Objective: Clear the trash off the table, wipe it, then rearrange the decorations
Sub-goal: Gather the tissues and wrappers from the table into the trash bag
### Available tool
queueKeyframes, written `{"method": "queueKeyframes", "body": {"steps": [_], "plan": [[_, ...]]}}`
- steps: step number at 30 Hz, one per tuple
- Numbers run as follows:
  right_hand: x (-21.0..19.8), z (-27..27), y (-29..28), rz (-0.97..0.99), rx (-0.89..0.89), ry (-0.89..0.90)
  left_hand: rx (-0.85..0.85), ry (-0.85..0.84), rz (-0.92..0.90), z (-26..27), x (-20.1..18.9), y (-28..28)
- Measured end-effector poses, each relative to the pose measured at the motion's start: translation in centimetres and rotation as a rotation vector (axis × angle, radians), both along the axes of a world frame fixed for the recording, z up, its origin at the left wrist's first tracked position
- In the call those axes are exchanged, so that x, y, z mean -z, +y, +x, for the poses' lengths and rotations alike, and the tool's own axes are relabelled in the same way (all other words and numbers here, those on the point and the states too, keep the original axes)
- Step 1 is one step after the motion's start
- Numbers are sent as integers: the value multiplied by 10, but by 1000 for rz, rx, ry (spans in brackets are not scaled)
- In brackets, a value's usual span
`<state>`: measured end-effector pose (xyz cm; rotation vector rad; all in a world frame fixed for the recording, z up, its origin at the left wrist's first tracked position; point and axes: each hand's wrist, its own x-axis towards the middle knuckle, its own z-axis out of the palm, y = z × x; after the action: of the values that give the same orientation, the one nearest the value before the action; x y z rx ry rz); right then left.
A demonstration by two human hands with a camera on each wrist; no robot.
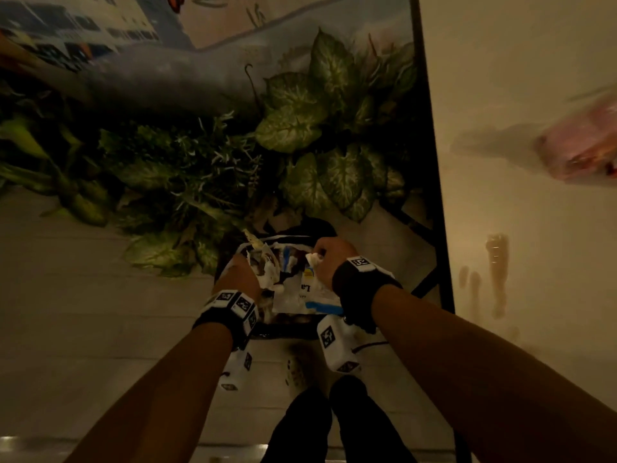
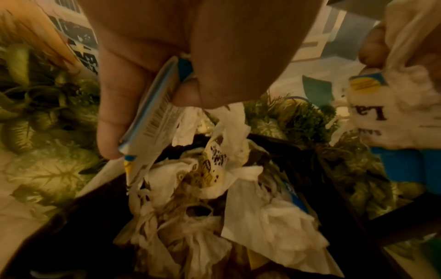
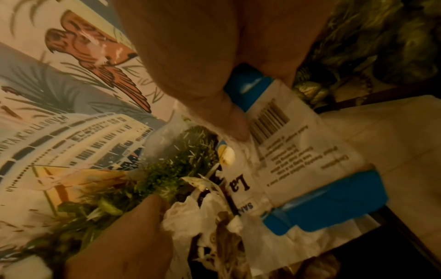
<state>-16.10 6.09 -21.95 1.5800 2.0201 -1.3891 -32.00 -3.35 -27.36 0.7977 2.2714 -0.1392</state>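
Note:
Both hands hang over a black trash bin (image 1: 283, 333) on the floor, which is stuffed with crumpled white napkins (image 2: 190, 207). My left hand (image 1: 243, 273) pinches the folded edge of a blue-and-white wrapper strip (image 2: 155, 117) printed with a barcode, just above the heap. My right hand (image 1: 323, 259) grips the top of a white bag with blue bands (image 3: 298, 151) lettered "La", along with a wad of napkin (image 1: 314, 259). The bag (image 1: 300, 292) hangs into the bin's mouth between my hands. The fingertips of both hands are partly hidden by paper.
Artificial green plants (image 1: 300, 128) crowd the floor beyond and left of the bin, under a painted mural wall (image 1: 167, 71). The pale table (image 1: 534, 95) with its dark frame stands on the right, with a blurred pink packet (image 1: 581, 152) on it. My feet (image 1: 334, 422) are just behind the bin.

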Motion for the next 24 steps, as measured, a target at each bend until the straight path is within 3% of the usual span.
{"method": "queueKeyframes", "body": {"steps": [4,9,15,21,24], "plan": [[38,-12,3,-67,19,-35,52,31,-31,3,32,-4],[72,-29,3,-64,1,-98,-42,29,38,2,61,0],[107,-37,-4,-68,0,-147,68,-7,-33,17,90,-6],[135,-39,-8,-58,-81,-199,93,-91,-61,21,110,-11],[152,-37,-8,-99,-40,-192,113,-132,-96,21,113,-11]]}}
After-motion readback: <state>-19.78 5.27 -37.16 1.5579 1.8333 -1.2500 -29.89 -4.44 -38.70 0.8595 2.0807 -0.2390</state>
